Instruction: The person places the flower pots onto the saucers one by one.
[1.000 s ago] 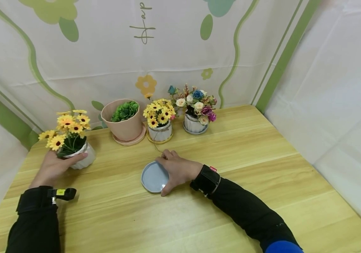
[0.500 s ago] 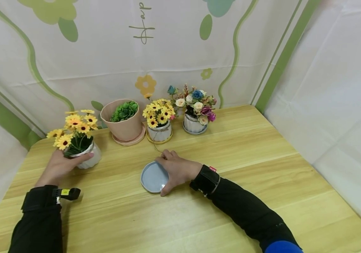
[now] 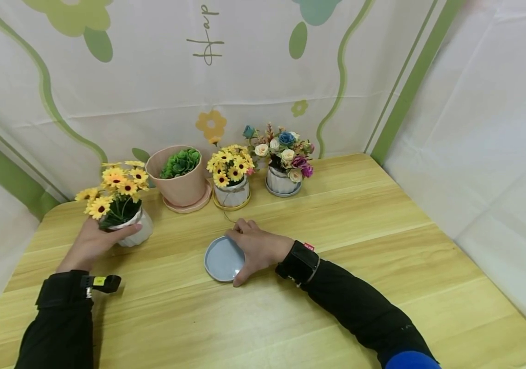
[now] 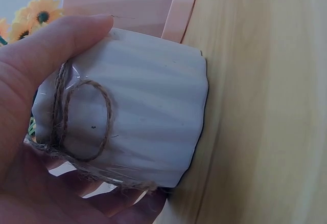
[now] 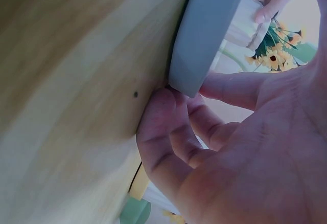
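White ribbed pot [image 3: 134, 231] of yellow daisies, gripped in the left hand [image 3: 88, 244], has slid rightward along the bench [image 3: 382, 241] toward the blue saucer [image 3: 222, 259], whose rim the right hand [image 3: 257, 247] pinches, steadying it.

Backdrop [image 3: 263, 77] script — perhaps "Hap", cut off.

2 black sleeves, black wrist straps, a yellow tag left, a red tag right, blue at the right elbow.
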Motion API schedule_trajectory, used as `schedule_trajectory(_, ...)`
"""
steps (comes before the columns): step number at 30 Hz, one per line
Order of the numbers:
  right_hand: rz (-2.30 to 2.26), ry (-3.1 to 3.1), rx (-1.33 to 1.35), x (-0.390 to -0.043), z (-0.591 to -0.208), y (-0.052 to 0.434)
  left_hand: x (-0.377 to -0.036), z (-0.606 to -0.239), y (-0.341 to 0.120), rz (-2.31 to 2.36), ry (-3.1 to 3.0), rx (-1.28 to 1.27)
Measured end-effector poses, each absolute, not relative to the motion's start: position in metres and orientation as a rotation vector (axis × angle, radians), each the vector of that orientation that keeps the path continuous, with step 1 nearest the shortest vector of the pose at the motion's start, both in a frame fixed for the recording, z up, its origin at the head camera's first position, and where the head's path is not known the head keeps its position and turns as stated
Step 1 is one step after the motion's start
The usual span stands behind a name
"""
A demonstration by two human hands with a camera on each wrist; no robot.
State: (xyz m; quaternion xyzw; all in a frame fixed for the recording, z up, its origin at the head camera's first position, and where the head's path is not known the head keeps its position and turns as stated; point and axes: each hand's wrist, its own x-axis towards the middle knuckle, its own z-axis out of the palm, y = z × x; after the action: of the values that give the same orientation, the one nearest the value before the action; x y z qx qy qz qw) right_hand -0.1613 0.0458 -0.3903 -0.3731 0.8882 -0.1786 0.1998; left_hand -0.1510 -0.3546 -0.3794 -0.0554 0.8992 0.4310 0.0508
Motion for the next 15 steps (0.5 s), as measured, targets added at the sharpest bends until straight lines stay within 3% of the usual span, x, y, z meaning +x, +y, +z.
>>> schedule_trajectory(15, -0.488, 2.490, -1.039, -0.1630, -0.3925, 0.0460, -0.1511, -0.3788, -0.3447, 1.318, 2.725, -0.135)
